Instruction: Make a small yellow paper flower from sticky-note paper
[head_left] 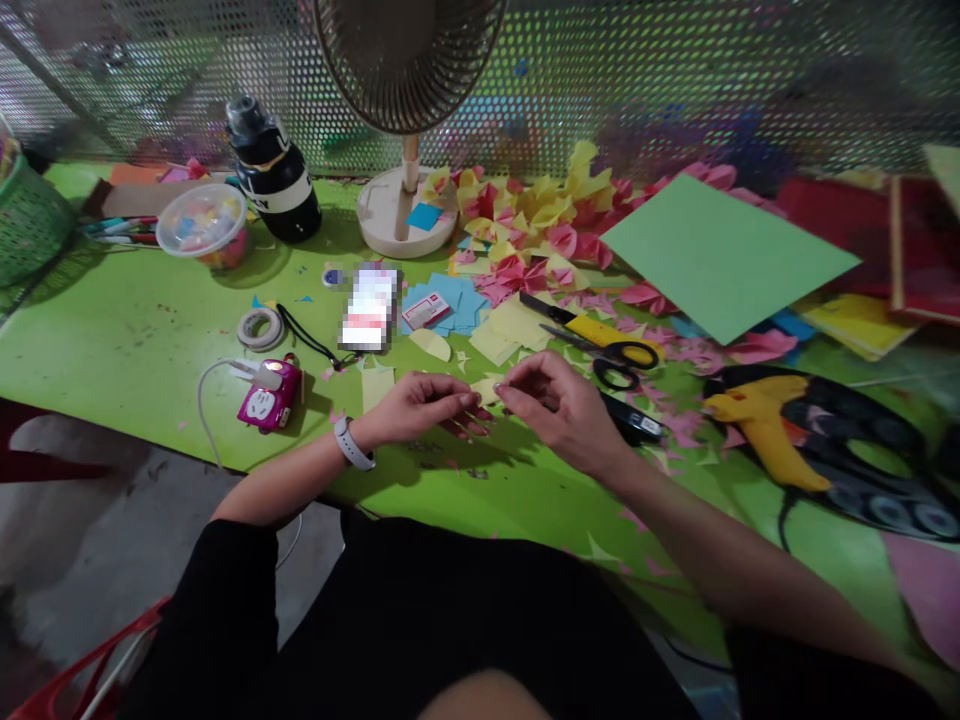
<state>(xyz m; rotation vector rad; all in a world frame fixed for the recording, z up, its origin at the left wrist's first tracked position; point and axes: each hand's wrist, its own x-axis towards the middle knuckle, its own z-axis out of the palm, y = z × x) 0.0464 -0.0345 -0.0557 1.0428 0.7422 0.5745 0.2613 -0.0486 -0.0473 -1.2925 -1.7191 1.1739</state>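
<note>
My left hand (431, 408), with a pale watch band at the wrist, hovers above the near part of the green table, its thumb and fingers drawn together. Facing it, my right hand (555, 405) is closed in a pinch. What either one holds is too small to make out. A small pale yellow paper piece (486, 390) shows between the fingertips; whether it is held or lies on the table, I cannot tell. Just beyond are yellow paper sheets (504, 335), blue paper squares (461, 300) and black-handled scissors (626, 362). A yellow-and-black cutter (581, 325) lies by the scissors.
Pink and yellow folded paper pieces (540, 215) are heaped at the back, beside a fan (409, 225). A yellow glue gun (772, 420) lies right, below a large green sheet (727, 255). Left are a phone (370, 308), tape roll (260, 328), purple socket adapter (271, 395) and black bottle (277, 180).
</note>
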